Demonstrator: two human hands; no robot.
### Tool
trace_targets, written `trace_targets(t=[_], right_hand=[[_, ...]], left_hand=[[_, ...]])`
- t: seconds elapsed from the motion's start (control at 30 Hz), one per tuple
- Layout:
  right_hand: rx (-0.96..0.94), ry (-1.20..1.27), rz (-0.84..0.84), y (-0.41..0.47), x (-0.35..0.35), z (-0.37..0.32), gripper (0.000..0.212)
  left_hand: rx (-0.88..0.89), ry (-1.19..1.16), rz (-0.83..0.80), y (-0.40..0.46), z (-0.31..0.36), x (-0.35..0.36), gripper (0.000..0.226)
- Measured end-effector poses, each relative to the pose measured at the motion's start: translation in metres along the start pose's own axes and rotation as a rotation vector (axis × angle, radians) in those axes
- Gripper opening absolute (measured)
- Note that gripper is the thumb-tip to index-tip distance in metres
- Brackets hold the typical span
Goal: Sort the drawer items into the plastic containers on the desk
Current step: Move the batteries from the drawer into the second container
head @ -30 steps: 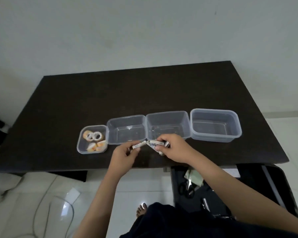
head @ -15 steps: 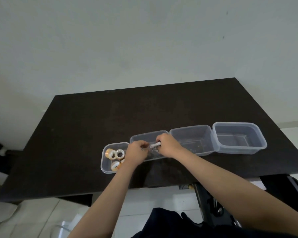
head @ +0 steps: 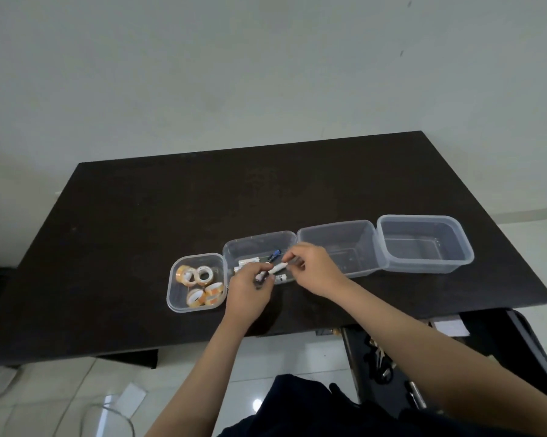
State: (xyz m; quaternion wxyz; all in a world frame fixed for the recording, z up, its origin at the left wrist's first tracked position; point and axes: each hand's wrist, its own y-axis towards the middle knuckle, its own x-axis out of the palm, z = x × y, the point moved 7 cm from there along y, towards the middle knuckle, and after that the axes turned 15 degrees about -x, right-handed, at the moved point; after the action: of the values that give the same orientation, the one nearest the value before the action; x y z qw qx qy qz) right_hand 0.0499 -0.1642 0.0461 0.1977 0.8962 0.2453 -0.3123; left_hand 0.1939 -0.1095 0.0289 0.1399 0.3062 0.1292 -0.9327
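Observation:
Four clear plastic containers stand in a row on the dark desk [head: 139,231]. The small left container [head: 184,302] holds several tape rolls [head: 203,275]. In the second container [head: 259,239] lie batteries [head: 248,262], one of them blue. Both hands hover over this container's near side. My right hand [head: 313,269] pinches a white battery [head: 279,267] by its end. My left hand [head: 248,293] has its fingers closed on a dark-ended battery [head: 261,276] just below. The third container [head: 338,238] and fourth container [head: 423,244] look empty.
An open black drawer [head: 392,367] sticks out under the desk's near right edge, with small metal items inside. A pale wall rises behind the desk. White floor tiles, a cable and a paper scrap lie below at the left.
Both hands moved from the desk's near edge forward and left to over the second container. Batteries now lie in that container, which looked empty a second ago. The camera tilted up.

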Motion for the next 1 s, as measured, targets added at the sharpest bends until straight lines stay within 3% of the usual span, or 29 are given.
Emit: trace_targets(t=[0.17, 0.4, 0.63, 0.8, 1.0], right_hand=[[-0.13, -0.003, 0.068, -0.035, -0.018, 0.004, 0.007], [-0.11, 0.013, 0.02, -0.104, -0.058, 0.043, 0.005], [0.054, 0.027, -0.079, -0.195, -0.091, 0.116, 0.004], [0.179, -0.027, -0.263, -0.262, -0.1, 0.173, 0.01], [0.319, -0.122, -0.544, -0.328, -0.108, 0.235, 0.025]], left_hand=[[0.12, -0.015, 0.049, -0.033, 0.016, 0.028, 0.018], [-0.011, -0.04, 0.078, -0.082, 0.029, 0.095, 0.018], [-0.166, -0.015, -0.108, -0.136, 0.038, 0.207, 0.017], [-0.279, 0.024, -0.228, -0.172, 0.028, 0.276, 0.02], [-0.423, 0.144, -0.474, -0.208, 0.006, 0.322, 0.04]])
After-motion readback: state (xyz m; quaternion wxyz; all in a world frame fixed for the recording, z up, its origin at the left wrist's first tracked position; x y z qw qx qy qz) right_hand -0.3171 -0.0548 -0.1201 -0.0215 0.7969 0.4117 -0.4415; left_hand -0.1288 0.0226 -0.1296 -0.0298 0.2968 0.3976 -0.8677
